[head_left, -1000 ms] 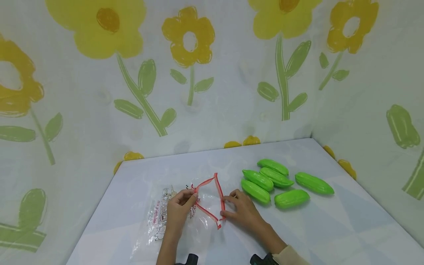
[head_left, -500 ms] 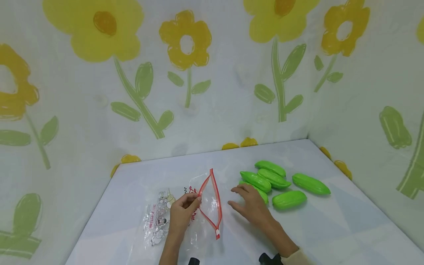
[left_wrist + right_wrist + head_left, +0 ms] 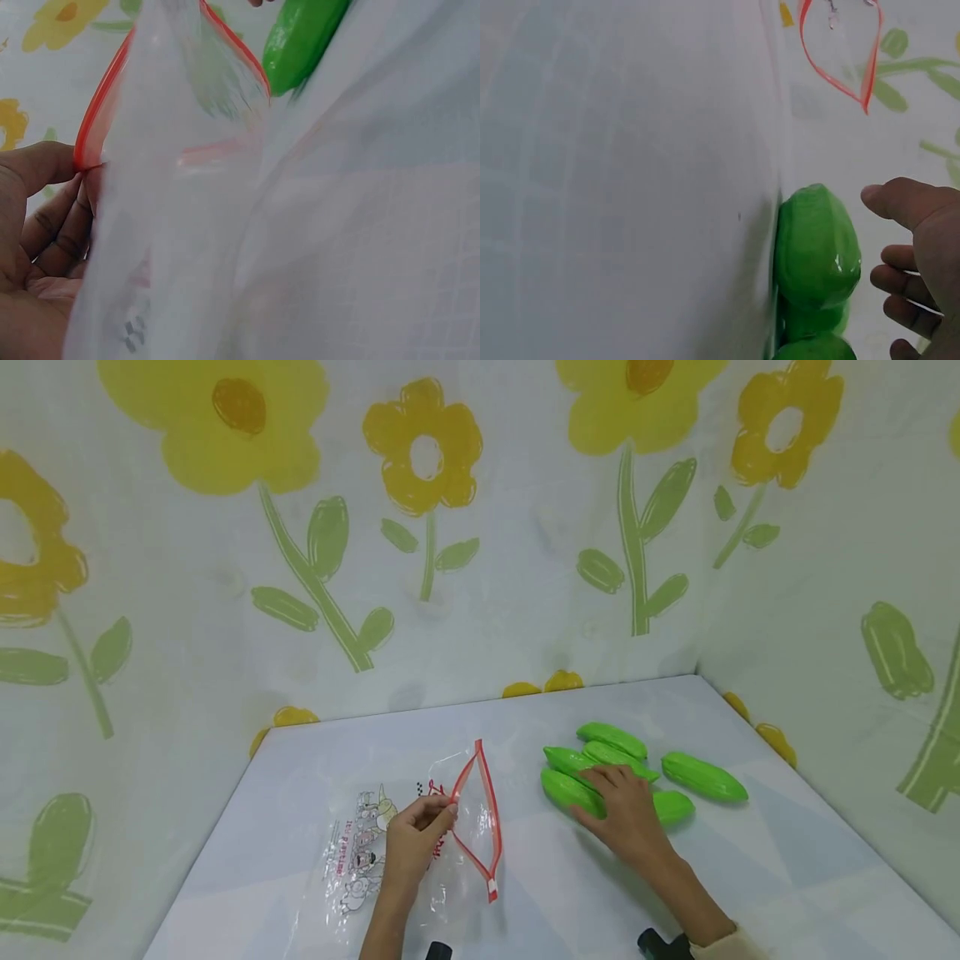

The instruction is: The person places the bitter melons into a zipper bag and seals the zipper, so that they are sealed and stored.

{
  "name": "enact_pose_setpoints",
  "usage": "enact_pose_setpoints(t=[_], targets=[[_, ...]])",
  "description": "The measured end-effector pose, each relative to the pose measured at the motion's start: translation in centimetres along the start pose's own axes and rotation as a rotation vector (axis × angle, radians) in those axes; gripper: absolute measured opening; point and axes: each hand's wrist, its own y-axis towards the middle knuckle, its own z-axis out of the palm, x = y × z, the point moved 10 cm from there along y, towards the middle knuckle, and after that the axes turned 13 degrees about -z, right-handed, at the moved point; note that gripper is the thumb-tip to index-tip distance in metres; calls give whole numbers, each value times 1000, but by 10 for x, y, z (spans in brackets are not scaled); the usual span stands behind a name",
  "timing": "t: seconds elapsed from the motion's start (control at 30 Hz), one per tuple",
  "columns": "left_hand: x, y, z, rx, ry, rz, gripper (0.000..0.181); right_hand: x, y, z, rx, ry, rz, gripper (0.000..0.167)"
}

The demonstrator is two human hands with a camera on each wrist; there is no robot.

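In the head view my left hand (image 3: 411,842) pinches the red rim of a clear zip bag (image 3: 364,860) with line drawings and red print. The bag lies on the table, its mouth spread wide and facing right, a white slider at the near end of the rim. The left wrist view has thumb and fingers (image 3: 52,161) gripping that red edge. My right hand (image 3: 628,817) hovers over a group of glossy green cucumber-shaped things (image 3: 570,789), fingers spread. From the right wrist, a gap shows between the hand (image 3: 930,240) and the nearest green piece (image 3: 817,247).
Another green piece (image 3: 705,777) lies apart at the right, and one (image 3: 673,807) is partly behind the right hand. The pale table (image 3: 300,760) meets flower-printed cloth walls (image 3: 495,635) at the back and right.
My right hand has let go of the bag's rim and moved right, over the green pieces. The left hand keeps its pinch on the opposite rim.
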Motion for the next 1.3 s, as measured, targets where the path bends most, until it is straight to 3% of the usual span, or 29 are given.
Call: enact_pose_setpoints(t=[0.23, 0.67, 1.07, 1.3], targets=[[1, 0, 0, 19, -34, -20, 22, -10, -8, 5, 128, -57, 53, 57], [0, 0, 0, 17, -50, -12, 23, -12, -14, 6, 168, -70, 65, 53], [-4, 0, 0, 25, -57, 6, 21, -4, -11, -8, 35, -26, -21, 49], [-1, -2, 0, 18, -53, -21, 20, 2, -5, -13, 38, 41, -20, 46]])
